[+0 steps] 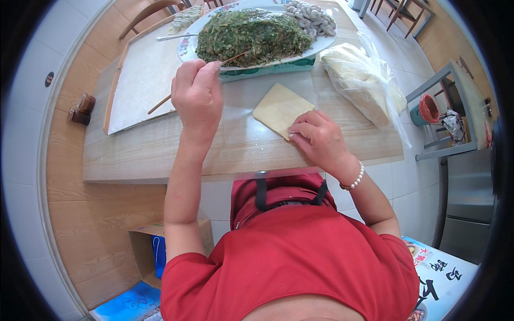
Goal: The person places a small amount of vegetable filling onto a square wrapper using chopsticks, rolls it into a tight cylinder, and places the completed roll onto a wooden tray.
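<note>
My left hand (pixel 198 90) is closed around a thin wooden stick (pixel 160 105), whose far tip meets the near edge of a green minced filling (pixel 253 36). That filling is heaped on a large oval plate (pixel 186 52) with a floral rim, beside a pile of peeled shrimp (pixel 313 20). A spoon handle (pixel 176 37) sticks out over the plate's left rim. With its fingertips, my right hand (pixel 321 134) pinches the near corner of the square dough wrappers (pixel 281 106) lying on the table. How many layers it grips is hidden.
The plate rests on a green box (pixel 269 71). At left, a wood-edged tray (pixel 144 76) carries folded dumplings (pixel 185 19) at its far end. A clear plastic bag (pixel 361 80) of pale dough lies right. Two jars (pixel 82 108) stand beyond the table's left edge.
</note>
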`<act>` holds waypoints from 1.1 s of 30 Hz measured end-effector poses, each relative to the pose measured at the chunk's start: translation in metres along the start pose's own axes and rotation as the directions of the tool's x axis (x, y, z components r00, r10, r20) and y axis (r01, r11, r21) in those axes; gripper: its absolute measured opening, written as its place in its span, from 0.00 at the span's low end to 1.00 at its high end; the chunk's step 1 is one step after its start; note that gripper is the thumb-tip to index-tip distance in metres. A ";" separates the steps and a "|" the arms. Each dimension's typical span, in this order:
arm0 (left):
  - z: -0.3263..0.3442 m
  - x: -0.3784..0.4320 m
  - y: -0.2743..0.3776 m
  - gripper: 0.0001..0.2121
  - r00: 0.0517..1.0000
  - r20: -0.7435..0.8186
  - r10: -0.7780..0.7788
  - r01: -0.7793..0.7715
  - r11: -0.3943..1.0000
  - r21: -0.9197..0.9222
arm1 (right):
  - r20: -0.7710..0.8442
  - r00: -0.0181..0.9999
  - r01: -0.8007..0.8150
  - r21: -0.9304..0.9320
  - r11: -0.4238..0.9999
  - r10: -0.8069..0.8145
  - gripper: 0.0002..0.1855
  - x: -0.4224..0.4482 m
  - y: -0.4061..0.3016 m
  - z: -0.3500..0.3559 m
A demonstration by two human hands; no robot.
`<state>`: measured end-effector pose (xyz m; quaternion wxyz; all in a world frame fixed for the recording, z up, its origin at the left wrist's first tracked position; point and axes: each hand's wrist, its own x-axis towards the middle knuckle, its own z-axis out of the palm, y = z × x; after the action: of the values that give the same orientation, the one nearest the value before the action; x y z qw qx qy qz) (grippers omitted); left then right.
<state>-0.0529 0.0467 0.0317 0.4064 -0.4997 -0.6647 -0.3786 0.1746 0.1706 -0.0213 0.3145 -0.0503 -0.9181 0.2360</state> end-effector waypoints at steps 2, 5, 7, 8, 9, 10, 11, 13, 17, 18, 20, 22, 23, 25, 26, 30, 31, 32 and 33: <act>0.000 -0.001 0.001 0.07 1.000 0.016 -0.025 0.025 0.999 -0.022 | 0.002 1.000 -0.007 -0.007 1.000 0.007 0.03 0.001 -0.001 0.001; 0.003 0.001 0.006 0.07 0.998 0.054 -0.009 0.010 1.000 -0.018 | 0.002 1.000 -0.009 -0.012 1.000 0.009 0.02 0.001 -0.001 0.001; 0.002 0.004 0.007 0.07 0.995 0.091 0.032 -0.033 0.999 0.010 | 0.001 1.000 -0.006 -0.010 1.000 0.006 0.04 0.001 -0.001 0.002; 0.001 0.004 0.008 0.07 0.992 0.114 0.060 -0.063 0.998 0.028 | 0.001 1.000 -0.005 -0.008 1.000 0.005 0.05 0.001 -0.001 0.003; 0.002 0.006 0.008 0.06 0.986 0.137 0.091 -0.097 0.994 0.042 | -0.005 1.000 -0.007 -0.007 1.000 0.007 0.06 0.000 0.001 0.003; -0.001 0.007 0.007 0.06 0.985 0.138 0.102 -0.110 0.992 0.056 | -0.009 1.000 -0.003 -0.005 1.000 0.003 0.06 0.000 0.001 0.003; -0.006 0.009 0.005 0.06 0.984 0.139 0.113 -0.123 0.990 0.070 | -0.014 1.000 0.001 -0.003 1.000 -0.001 0.06 -0.001 0.001 0.003; -0.017 0.017 0.005 0.06 0.983 0.147 0.108 -0.122 0.989 0.083 | -0.024 1.000 0.002 0.002 1.000 -0.002 0.07 -0.002 0.002 0.003; -0.024 0.039 0.009 0.05 0.978 0.125 0.166 -0.177 0.981 0.079 | -0.012 1.000 0.005 -0.002 1.000 -0.005 0.05 -0.002 0.001 0.002; -0.019 0.044 0.007 0.05 0.969 0.107 0.221 -0.231 0.969 0.088 | -0.005 1.000 0.010 0.000 1.000 -0.010 0.04 -0.001 0.000 0.002; -0.013 0.051 0.004 0.05 0.944 0.128 0.305 -0.318 0.943 0.097 | 0.013 1.000 0.010 0.004 1.000 -0.010 0.04 0.000 -0.002 0.001; -0.016 0.047 0.007 0.07 0.932 0.251 0.261 -0.298 0.946 0.124 | 0.006 1.000 0.008 0.000 1.000 -0.008 0.05 -0.001 0.000 0.002; -0.019 0.045 0.008 0.08 0.921 0.310 0.235 -0.289 0.947 0.140 | -0.002 1.000 0.015 -0.004 1.000 -0.015 0.07 -0.001 0.001 0.002; -0.020 0.036 0.008 0.07 0.932 0.272 0.241 -0.280 0.953 0.114 | -0.006 1.000 0.014 -0.001 1.000 -0.014 0.08 -0.003 0.002 0.003; -0.020 0.029 0.007 0.06 0.937 0.253 0.242 -0.275 0.956 0.102 | -0.004 1.000 0.009 0.002 1.000 -0.009 0.08 -0.003 0.002 0.004; -0.019 -0.008 0.012 0.07 0.996 0.065 -0.069 0.064 0.995 0.073 | -0.007 1.000 -0.003 0.005 1.000 0.003 0.09 -0.002 0.001 0.002; -0.017 -0.017 0.015 0.07 0.988 0.060 -0.144 0.140 0.988 0.057 | -0.005 1.000 -0.002 0.006 1.000 0.002 0.08 -0.001 0.001 0.002; -0.014 -0.026 0.019 0.07 0.974 0.057 -0.217 0.215 0.976 0.040 | -0.003 1.000 -0.001 0.007 1.000 0.001 0.08 -0.001 0.001 0.002; -0.011 -0.030 0.024 0.06 0.955 0.054 -0.292 0.291 0.956 0.022 | 0.001 1.000 0.000 0.006 1.000 0.000 0.08 -0.001 0.000 0.002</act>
<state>-0.0230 0.0306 0.0107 0.3305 -0.4038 -0.7450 -0.4156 0.1748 0.1699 -0.0234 0.3141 -0.0492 -0.9176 0.2388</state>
